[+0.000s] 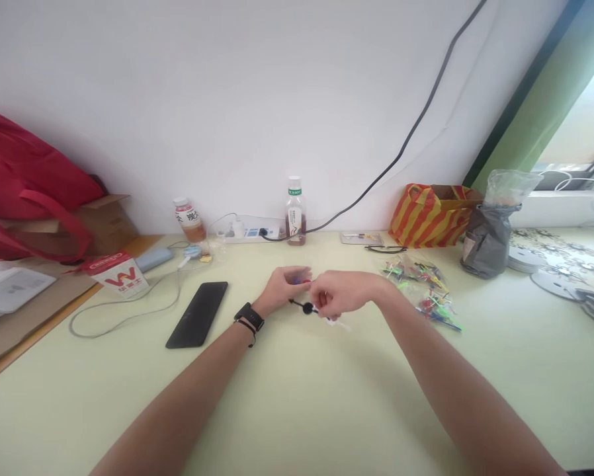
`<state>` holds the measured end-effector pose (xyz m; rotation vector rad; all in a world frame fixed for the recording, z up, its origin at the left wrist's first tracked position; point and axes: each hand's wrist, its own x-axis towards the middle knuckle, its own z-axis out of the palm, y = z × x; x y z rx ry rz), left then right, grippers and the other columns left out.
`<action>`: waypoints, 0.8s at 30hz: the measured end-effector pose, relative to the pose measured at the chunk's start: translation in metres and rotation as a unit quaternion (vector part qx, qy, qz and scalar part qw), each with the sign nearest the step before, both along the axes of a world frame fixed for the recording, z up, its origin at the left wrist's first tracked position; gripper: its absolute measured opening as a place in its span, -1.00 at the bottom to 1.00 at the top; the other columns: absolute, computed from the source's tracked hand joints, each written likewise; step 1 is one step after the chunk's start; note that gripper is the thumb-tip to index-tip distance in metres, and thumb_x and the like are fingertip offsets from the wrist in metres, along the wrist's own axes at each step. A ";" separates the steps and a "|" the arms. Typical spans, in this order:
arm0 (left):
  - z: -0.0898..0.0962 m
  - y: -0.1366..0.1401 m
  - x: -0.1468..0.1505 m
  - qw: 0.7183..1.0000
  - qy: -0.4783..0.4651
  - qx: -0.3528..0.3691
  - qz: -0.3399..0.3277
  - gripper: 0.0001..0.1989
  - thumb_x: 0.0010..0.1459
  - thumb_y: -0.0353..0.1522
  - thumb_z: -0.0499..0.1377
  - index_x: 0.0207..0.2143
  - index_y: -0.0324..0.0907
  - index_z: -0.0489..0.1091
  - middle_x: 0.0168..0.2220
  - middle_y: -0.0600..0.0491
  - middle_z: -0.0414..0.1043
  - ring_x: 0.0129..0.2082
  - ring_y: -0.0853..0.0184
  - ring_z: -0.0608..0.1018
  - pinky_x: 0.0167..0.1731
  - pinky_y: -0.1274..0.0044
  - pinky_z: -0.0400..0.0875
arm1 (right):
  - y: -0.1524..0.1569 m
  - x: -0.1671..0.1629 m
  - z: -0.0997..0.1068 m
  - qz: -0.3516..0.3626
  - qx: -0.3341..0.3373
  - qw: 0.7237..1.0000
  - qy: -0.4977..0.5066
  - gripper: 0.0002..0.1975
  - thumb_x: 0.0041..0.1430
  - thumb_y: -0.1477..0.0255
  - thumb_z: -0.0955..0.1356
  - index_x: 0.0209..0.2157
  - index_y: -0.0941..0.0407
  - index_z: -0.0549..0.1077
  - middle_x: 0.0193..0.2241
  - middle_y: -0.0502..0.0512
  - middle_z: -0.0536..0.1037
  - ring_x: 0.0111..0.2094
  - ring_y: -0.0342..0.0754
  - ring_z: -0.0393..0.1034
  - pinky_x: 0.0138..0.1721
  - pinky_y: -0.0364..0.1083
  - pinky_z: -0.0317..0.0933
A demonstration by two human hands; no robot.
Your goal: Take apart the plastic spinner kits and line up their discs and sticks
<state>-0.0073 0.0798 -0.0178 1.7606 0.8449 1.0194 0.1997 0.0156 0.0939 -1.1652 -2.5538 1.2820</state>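
Note:
My left hand (281, 289), with a black watch (250, 316) on its wrist, is curled near the middle of the table. My right hand (344, 292) is closed in a pinch right beside it, knuckles up. Between the fingertips show bits of blue and red, too small to name. Just below them is a thin black part with a round hub (307, 308), its right end hidden under my right hand. A small whitish strip (339, 324) sticks out below the right fingers. What each hand grips is mostly covered.
Plastic bags of colourful small parts (438, 307) lie to the right, with glasses (385, 249) behind. A black phone-like slab (198, 315) lies left. A tea bottle (296, 215) and a power strip (257, 230) stand by the wall. Grey discs (555, 284) lie far right.

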 end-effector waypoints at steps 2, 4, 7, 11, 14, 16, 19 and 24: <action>-0.001 0.000 0.001 1.000 0.008 0.011 -0.004 -0.55 -0.05 -0.14 0.48 -0.18 -0.26 0.65 -0.29 -0.03 0.67 -0.26 0.13 0.66 -0.20 0.38 0.57 | 0.002 0.004 0.009 -0.021 0.014 0.991 0.131 -0.96 0.07 0.46 0.43 -0.43 0.09 0.48 -0.47 0.01 0.63 -0.43 -0.06 0.54 -0.37 -0.13 0.35; -0.003 -0.001 0.002 1.000 0.025 0.015 0.003 -0.59 -0.02 -0.12 0.46 -0.25 -0.26 0.66 -0.33 -0.01 0.66 -0.29 0.13 0.66 -0.24 0.38 0.57 | 0.003 0.005 0.015 -0.086 0.061 0.958 0.268 -0.86 0.14 0.33 0.44 -0.36 0.09 0.46 -0.41 0.04 0.63 -0.37 -0.03 0.56 -0.28 -0.08 0.42; -0.005 -0.004 0.005 0.999 0.038 0.000 0.018 -0.55 -0.03 -0.10 0.47 -0.18 -0.23 0.66 -0.26 -0.03 0.68 -0.26 0.13 0.66 -0.19 0.35 0.59 | 0.007 0.002 0.019 -0.213 0.165 0.876 0.400 -0.73 0.17 0.19 0.45 -0.31 0.08 0.42 -0.36 0.08 0.60 -0.33 0.00 0.56 -0.22 -0.01 0.47; -0.004 -0.006 0.007 0.999 0.040 -0.013 0.020 -0.47 -0.07 -0.12 0.50 -0.09 -0.23 0.63 -0.22 -0.08 0.68 -0.25 0.13 0.67 -0.16 0.32 0.60 | 0.013 -0.003 0.013 -0.273 0.253 0.841 0.392 -0.76 0.21 0.21 0.43 -0.30 0.08 0.41 -0.36 0.07 0.57 -0.31 0.00 0.53 -0.24 -0.02 0.45; -0.003 -0.006 0.008 0.999 0.038 -0.007 0.019 -0.49 -0.06 -0.13 0.50 -0.12 -0.25 0.64 -0.21 -0.09 0.67 -0.25 0.14 0.66 -0.17 0.33 0.59 | 0.017 -0.005 0.005 -0.269 0.332 0.847 0.317 -0.88 0.23 0.34 0.40 -0.32 0.09 0.47 -0.32 0.07 0.58 -0.31 -0.04 0.48 -0.27 -0.06 0.37; -0.002 -0.007 0.008 0.999 0.037 -0.004 0.019 -0.52 -0.05 -0.13 0.50 -0.14 -0.25 0.64 -0.21 -0.09 0.67 -0.25 0.15 0.66 -0.17 0.35 0.58 | 0.019 -0.007 0.001 -0.271 0.390 0.834 0.280 -0.93 0.23 0.39 0.40 -0.33 0.08 0.51 -0.26 0.08 0.57 -0.24 -0.02 0.45 -0.22 -0.04 0.33; -0.001 -0.007 0.007 0.999 0.032 0.002 0.027 -0.54 -0.03 -0.12 0.48 -0.16 -0.24 0.64 -0.23 -0.07 0.66 -0.26 0.15 0.64 -0.18 0.35 0.56 | 0.022 -0.012 -0.006 -0.288 0.403 0.826 0.270 -0.93 0.22 0.37 0.43 -0.32 0.05 0.57 -0.16 0.09 0.54 -0.08 0.04 0.41 -0.11 0.00 0.30; 0.001 -0.007 0.007 0.999 0.011 0.005 0.036 -0.57 -0.01 -0.12 0.46 -0.20 -0.25 0.62 -0.29 -0.02 0.61 -0.30 0.21 0.59 -0.23 0.41 0.49 | 0.028 -0.016 -0.017 -0.336 0.340 0.838 0.265 -0.82 0.19 0.22 0.47 -0.34 0.03 0.62 -0.08 0.12 0.48 0.03 0.11 0.35 -0.06 0.06 0.30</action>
